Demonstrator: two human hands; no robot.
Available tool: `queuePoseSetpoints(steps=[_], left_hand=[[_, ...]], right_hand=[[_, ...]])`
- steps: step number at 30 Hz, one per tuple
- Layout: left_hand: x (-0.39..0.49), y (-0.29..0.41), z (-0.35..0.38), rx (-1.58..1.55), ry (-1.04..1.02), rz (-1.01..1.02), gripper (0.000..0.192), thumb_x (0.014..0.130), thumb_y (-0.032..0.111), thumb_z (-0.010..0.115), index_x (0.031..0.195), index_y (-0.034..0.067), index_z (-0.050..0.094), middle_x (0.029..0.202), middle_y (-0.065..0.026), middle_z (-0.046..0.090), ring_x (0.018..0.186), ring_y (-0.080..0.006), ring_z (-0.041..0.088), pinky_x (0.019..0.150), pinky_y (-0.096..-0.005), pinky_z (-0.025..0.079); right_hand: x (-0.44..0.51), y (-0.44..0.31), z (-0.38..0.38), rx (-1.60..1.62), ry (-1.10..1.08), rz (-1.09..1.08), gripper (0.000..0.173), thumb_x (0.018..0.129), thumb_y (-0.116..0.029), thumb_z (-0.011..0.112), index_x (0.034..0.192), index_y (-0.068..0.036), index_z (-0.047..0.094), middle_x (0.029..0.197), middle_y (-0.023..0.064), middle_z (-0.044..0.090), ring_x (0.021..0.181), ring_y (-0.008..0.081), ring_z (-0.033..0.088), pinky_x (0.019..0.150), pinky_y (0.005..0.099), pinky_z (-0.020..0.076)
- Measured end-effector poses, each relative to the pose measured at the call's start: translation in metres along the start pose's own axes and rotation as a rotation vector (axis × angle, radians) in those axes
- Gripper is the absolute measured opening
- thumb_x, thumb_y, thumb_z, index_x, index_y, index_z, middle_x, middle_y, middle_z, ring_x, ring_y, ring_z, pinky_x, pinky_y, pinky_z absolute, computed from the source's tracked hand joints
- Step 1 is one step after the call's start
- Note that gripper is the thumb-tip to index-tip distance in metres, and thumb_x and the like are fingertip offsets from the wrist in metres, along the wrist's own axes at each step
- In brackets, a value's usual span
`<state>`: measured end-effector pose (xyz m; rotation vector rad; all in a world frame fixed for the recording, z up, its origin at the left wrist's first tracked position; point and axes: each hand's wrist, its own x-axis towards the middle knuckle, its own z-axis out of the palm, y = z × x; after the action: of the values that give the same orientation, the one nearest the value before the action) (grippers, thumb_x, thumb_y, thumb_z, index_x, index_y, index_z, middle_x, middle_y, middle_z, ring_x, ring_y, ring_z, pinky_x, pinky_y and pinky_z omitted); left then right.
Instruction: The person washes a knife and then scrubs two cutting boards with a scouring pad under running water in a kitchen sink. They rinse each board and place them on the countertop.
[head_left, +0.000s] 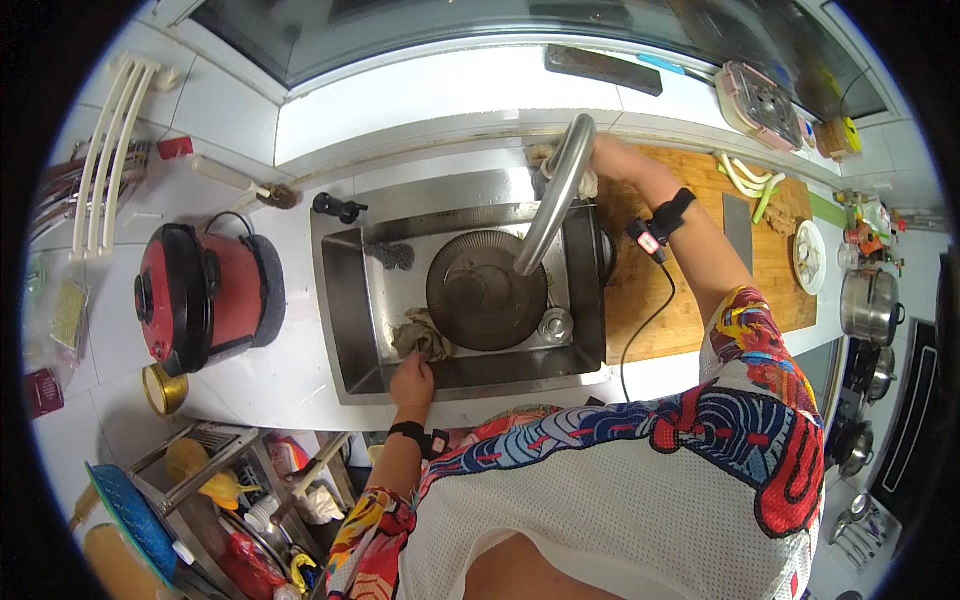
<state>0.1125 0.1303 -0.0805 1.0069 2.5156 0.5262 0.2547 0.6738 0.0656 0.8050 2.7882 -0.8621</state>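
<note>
My left hand (413, 384) reaches over the near edge of the stainless steel sink (465, 390) and grips a wet, brownish cloth (421, 335). Beside the cloth, on the sink's floor, lies a round, dark, ribbed lid or plate (486, 291). The curved metal faucet (559, 196) arches above it. My right hand (606, 159) is behind the sink at the faucet's base, near a light cloth (587, 184); its fingers are mostly hidden by the faucet, so its grip cannot be told. A dark scouring pad (391, 256) lies at the sink's back left, and the drain strainer (556, 325) is at the front right.
Right of the sink, a wooden cutting board (667, 322) holds a cleaver blade (738, 229), scallion pieces (766, 196) and a white plate (809, 257). A red electric pressure cooker (232, 294) stands left. A black cable hangs from my right wrist. A whetstone (604, 70) lies on the sill.
</note>
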Motion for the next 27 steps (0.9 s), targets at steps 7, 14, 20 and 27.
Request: queuePoseSetpoints(steps=[7,14,20,27], left_hand=[[0.000,0.003,0.000,0.026,-0.045,-0.036,0.018,0.086,0.020,0.057,0.099,0.012,0.068,0.092,-0.0133,0.069,0.086,-0.0341,0.065,0.074,-0.0448,0.052],[-0.001,-0.001,0.004,0.020,0.017,0.033,0.019,0.082,0.019,0.059,0.096,0.013,0.069,0.090,-0.0127,0.069,0.083,-0.0332,0.065,0.073,-0.0448,0.053],[0.001,0.005,0.000,-0.056,0.005,0.039,0.021,0.083,0.020,0.058,0.098,0.013,0.069,0.096,-0.0110,0.068,0.086,-0.0327,0.064,0.075,-0.0443,0.053],[0.003,0.005,-0.012,-0.266,-0.052,0.033,0.022,0.088,0.017,0.054,0.106,0.012,0.067,0.100,-0.0105,0.069,0.090,-0.0325,0.064,0.077,-0.0430,0.052]], right_hand=[[0.013,0.039,0.072,-0.064,0.092,-0.132,0.030,0.077,-0.013,0.064,0.107,-0.009,0.066,0.112,0.0147,0.060,0.094,0.0356,0.061,0.084,0.0429,0.0512],[-0.009,0.044,0.062,0.003,-0.170,0.013,0.027,0.072,-0.013,0.066,0.098,-0.006,0.070,0.095,0.0169,0.068,0.086,0.0320,0.066,0.077,0.0406,0.0515],[-0.086,-0.015,-0.007,0.170,0.016,0.376,0.028,0.071,-0.009,0.071,0.099,-0.002,0.070,0.082,0.0109,0.071,0.076,0.0189,0.067,0.072,0.0325,0.0511],[-0.119,-0.148,0.053,0.534,0.020,0.135,0.025,0.078,-0.010,0.072,0.101,-0.001,0.069,0.087,0.0059,0.069,0.085,0.0170,0.064,0.080,0.0320,0.0506]])
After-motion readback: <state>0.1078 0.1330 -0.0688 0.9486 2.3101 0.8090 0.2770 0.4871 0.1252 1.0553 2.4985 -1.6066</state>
